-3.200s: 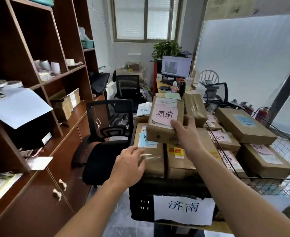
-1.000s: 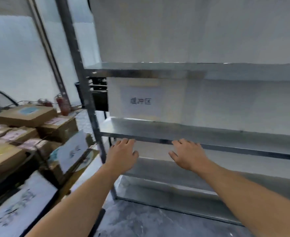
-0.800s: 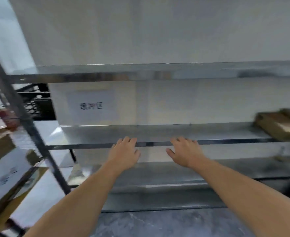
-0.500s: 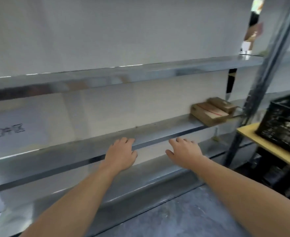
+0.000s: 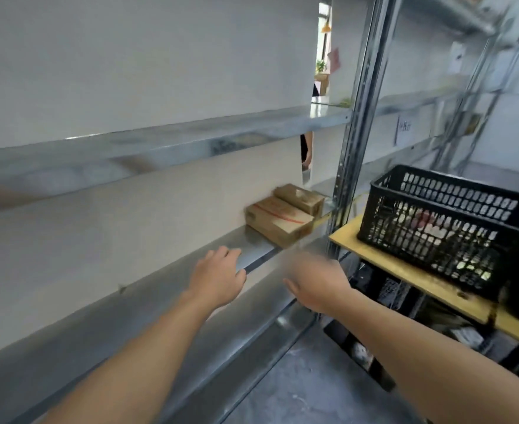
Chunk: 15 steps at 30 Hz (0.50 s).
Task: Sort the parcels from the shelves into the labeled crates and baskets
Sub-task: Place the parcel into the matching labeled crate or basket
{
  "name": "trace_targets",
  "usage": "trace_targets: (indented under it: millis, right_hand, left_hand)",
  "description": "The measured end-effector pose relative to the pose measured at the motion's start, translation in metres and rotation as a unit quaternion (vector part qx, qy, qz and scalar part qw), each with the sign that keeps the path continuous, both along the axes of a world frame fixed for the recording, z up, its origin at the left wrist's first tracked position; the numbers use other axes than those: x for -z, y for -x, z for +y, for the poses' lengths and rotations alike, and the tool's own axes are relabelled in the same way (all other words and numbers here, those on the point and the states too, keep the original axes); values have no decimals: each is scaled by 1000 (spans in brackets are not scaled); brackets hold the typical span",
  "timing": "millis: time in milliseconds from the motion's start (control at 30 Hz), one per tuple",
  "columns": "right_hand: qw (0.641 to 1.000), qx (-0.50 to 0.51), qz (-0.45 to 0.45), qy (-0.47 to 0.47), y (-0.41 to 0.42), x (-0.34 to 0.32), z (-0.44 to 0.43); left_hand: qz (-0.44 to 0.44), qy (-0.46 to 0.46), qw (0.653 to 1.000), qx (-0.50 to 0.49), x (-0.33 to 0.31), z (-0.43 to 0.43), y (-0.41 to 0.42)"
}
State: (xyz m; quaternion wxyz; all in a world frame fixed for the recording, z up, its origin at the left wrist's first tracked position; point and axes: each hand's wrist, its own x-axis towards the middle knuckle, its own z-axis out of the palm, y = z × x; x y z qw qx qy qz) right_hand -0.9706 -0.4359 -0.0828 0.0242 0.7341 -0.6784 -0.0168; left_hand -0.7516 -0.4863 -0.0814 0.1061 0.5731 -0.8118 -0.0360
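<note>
View swung right along the shelf [image 5: 129,316], revealing a black crate [image 5: 454,215] and two parcels [image 5: 278,221] at the shelf's right end. Left hand [image 5: 218,280] was empty, fingers relaxed; right hand [image 5: 316,283] was blurred, state indeterminate. Pickup likely follows

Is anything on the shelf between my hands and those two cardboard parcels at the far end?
Nothing visible. The shelf is bare metal between your left hand and the nearer parcel, and your right hand, though blurred, has the same clear line to it.
</note>
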Motion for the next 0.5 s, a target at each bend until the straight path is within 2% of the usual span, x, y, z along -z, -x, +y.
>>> trace_targets:
  millis: [267,500]
  right_hand:
    - [998,55,-18,11,56,-8,-119]
    - [997,64,-41,-15,90,17,-184]
  left_hand:
    - [-21,-20,999,27,12,-131,49]
    - [-4,-71,996,53,40,-190,105]
